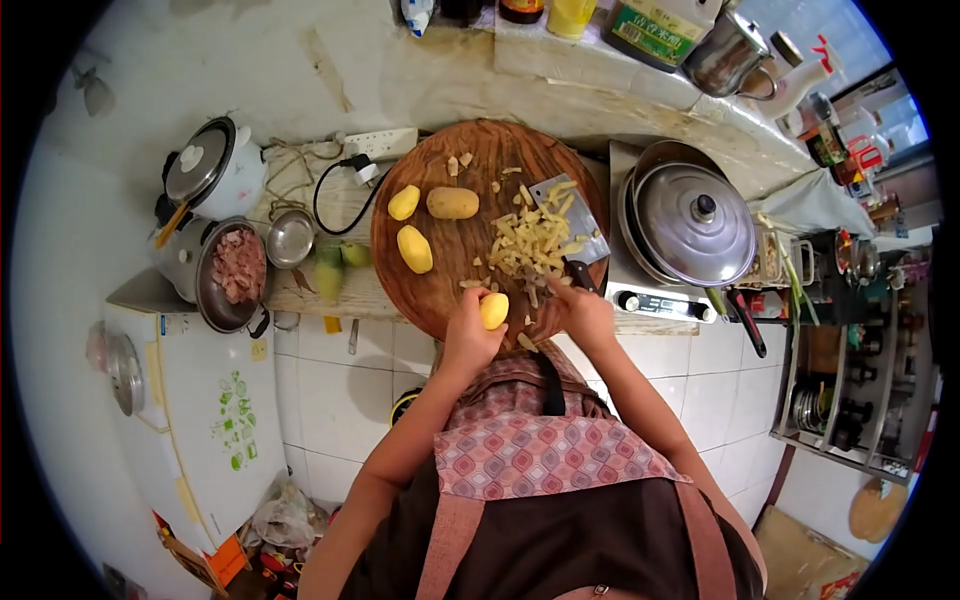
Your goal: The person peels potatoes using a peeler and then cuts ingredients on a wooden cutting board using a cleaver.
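Note:
My left hand (473,335) is closed round a peeled potato (493,311) at the front edge of the round wooden board (440,275). Just to its right, my right hand (582,312) is by the cut pieces and the knife handle; its fingertips are too small to make out, and so is anything between them. A heap of cut potato pieces (528,240) lies on the board, some of it on the blade of a cleaver (592,240). Two peeled potatoes (414,249) and an unpeeled one (452,203) rest on the board's left side.
Left of the board are a pan of raw meat (238,266), a metal bowl (291,238), green vegetables (328,272) and a power strip (381,143). A lidded wok (695,222) stands on a cooker at the right. Bottles and a jug (660,30) line the ledge behind.

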A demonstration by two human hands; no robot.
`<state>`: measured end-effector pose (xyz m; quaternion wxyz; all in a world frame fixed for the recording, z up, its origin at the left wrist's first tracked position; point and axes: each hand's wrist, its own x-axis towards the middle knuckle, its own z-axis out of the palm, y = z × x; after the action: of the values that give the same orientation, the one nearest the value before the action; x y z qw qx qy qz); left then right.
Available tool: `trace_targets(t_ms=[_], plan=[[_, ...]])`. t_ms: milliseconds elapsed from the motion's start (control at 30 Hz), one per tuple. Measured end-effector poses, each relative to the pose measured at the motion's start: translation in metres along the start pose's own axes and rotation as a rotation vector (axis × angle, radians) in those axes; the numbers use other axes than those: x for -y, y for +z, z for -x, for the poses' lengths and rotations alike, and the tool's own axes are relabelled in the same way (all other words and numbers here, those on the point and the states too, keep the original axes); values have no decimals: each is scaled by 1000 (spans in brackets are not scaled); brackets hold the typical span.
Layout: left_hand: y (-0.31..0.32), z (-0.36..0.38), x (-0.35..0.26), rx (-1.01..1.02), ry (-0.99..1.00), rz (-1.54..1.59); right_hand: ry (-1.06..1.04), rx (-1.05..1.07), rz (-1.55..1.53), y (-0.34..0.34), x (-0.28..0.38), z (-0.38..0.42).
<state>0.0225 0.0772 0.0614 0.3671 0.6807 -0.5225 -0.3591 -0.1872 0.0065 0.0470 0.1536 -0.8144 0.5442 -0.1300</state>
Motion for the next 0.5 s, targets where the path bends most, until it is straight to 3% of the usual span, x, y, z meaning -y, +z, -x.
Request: trace_targets(t_ms=[33,100,167,200,300,367,500], plan=[[-2,-2,-2,11,11,35,84,45,-88,-5,-1,-2],[-8,-11,1,-44,41,-24,43,28,-137,-9,-1,6],[-13,-25,18,-111,80,-124,-90,147,-145,-12,1,20],[-17,-39,26,-115,60,-149,-220,140,-297,-8,-3,28],[-47,-84,19,-83,73,-191,-305,348,-116,9,-15,45],[-62,-124,18,-54,91,-284,-204,349,-111,15,-19,45],[-82,-192,-10,-60,42,-354,97,-87,-38,27,-27,29]])
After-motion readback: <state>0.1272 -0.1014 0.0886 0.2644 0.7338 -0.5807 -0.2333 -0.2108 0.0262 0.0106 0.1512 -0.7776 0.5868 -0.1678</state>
